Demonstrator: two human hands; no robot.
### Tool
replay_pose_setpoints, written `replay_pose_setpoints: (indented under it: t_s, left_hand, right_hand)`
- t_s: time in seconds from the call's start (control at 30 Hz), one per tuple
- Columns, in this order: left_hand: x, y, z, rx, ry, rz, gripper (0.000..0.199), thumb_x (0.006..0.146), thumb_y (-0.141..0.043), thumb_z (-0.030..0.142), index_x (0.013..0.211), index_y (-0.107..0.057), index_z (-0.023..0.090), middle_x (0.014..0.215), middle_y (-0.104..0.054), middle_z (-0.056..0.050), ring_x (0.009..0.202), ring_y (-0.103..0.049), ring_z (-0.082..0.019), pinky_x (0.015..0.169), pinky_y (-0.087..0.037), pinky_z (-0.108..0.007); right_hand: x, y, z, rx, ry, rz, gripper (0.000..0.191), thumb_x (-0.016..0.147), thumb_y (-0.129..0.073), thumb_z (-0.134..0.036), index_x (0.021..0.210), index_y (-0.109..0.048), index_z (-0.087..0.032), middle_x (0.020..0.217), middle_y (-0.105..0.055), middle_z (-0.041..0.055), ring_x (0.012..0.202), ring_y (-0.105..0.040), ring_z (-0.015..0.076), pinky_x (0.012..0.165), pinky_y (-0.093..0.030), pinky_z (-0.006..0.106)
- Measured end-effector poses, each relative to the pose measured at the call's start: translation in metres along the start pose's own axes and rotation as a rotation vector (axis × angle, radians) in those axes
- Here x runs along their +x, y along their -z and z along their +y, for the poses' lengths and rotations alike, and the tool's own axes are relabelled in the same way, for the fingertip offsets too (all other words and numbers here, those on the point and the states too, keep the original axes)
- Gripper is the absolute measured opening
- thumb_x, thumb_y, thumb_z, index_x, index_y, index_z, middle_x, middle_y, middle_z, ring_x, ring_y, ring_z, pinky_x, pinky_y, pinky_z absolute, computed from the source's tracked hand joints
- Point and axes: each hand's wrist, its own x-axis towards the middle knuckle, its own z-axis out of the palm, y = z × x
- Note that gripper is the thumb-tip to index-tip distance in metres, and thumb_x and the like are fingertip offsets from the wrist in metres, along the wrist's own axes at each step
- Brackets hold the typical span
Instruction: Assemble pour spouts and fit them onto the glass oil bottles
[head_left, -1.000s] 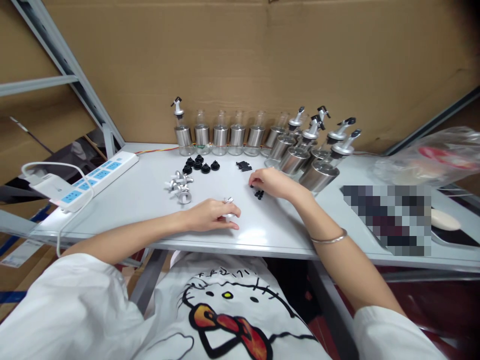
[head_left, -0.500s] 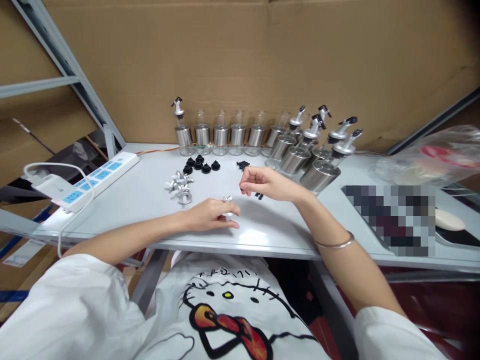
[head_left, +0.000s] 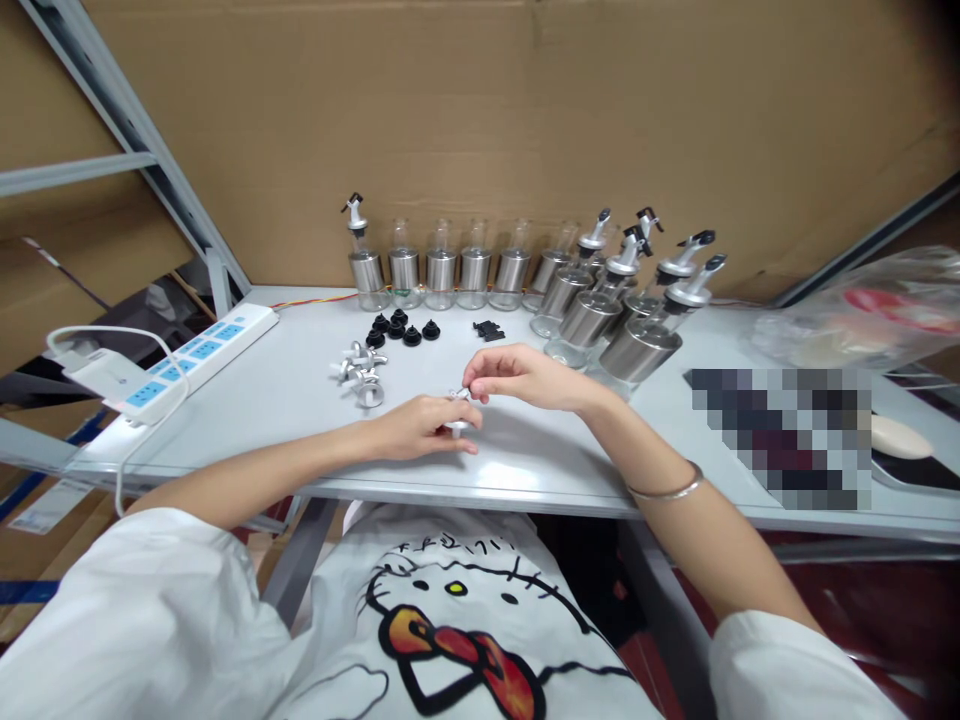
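Observation:
Near the table's front edge, my left hand [head_left: 416, 428] is closed on a silver pourer spout [head_left: 458, 428], its thumb and fingers around the sides. My right hand [head_left: 529, 378] pinches a tiny black piece [head_left: 466, 391] at the spout's upper end; the fingertips hide most of it. Several loose silver pourer spouts [head_left: 363, 376] lie in a heap to the left of my hands. Behind these sit several black rubber stoppers [head_left: 412, 337]. A small cluster of black clip-like pieces [head_left: 488, 330] lies beyond my right hand.
Glass bottles with steel sleeves [head_left: 476, 270] line the back by the cardboard wall [head_left: 480, 120]. Several bottles with pourers [head_left: 641, 350] crowd the right. A white power strip [head_left: 202, 350] lies left. A plastic bag [head_left: 862, 310] and a pixelated flat item [head_left: 780, 435] are far right.
My right hand has moved left and slightly down, bringing the black piece to the spout in my left hand. The left hand has barely moved.

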Motion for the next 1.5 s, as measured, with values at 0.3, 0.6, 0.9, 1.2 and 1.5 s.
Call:
replay_pose_setpoints:
  t_s: [0.3,0.6,0.9,1.2,1.5]
  left_hand:
    - [-0.0009,-0.0007,-0.0024,-0.024,0.029,-0.018,0.027,0.087,-0.058,0.044,0.097,-0.057,0.019,0.075,-0.056,0.002,0.060,-0.047,-0.008,0.062,-0.040,-0.019]
    - [-0.0002,0.0000,-0.0017,-0.006,0.027,-0.021,0.026,0.087,-0.058,0.043,0.097,-0.057,0.019,0.077,-0.057,0.001,0.061,-0.048,-0.008,0.063,-0.040,-0.020]
    - [-0.0010,-0.0013,-0.0032,0.001,0.015,-0.031,0.026,0.087,-0.059,0.043,0.098,-0.057,0.019,0.077,-0.058,0.001,0.060,-0.049,-0.008,0.063,-0.041,-0.019]
    - [-0.0008,-0.0013,-0.0034,0.005,-0.029,-0.006,0.025,0.087,-0.058,0.041,0.098,-0.057,0.018,0.079,-0.059,0.001,0.058,-0.049,-0.007,0.063,-0.041,-0.019]
    - [-0.0005,-0.0011,-0.0014,0.036,-0.074,0.000,0.026,0.089,-0.056,0.042,0.096,-0.059,0.017,0.072,-0.056,0.002,0.055,-0.046,-0.007,0.059,-0.039,-0.019]
  right_hand:
    - [0.0021,-0.0019,0.0042,0.088,-0.026,0.037,0.022,0.067,-0.075,-0.029,0.078,-0.064,-0.014,0.074,-0.069,0.0000,0.068,-0.061,0.0100,0.069,-0.048,0.026]
    - [0.0020,-0.0015,0.0037,0.090,0.008,0.070,0.022,0.065,-0.077,-0.029,0.075,-0.064,-0.015,0.073,-0.070,0.0009,0.068,-0.064,0.0124,0.070,-0.050,0.028]
    - [0.0010,-0.0010,0.0014,0.036,0.022,0.087,0.021,0.064,-0.077,-0.029,0.076,-0.068,-0.015,0.074,-0.071,0.0018,0.069,-0.064,0.0134,0.071,-0.050,0.030]
    - [0.0009,-0.0031,0.0011,-0.003,0.064,0.115,0.021,0.063,-0.078,-0.029,0.073,-0.065,-0.015,0.074,-0.070,0.0019,0.069,-0.063,0.0133,0.069,-0.049,0.029]
    - [0.0014,-0.0066,0.0009,-0.242,0.063,0.044,0.040,0.080,-0.062,-0.050,0.060,-0.057,-0.015,0.057,-0.058,-0.0008,0.056,-0.050,0.0097,0.059,-0.040,0.025]
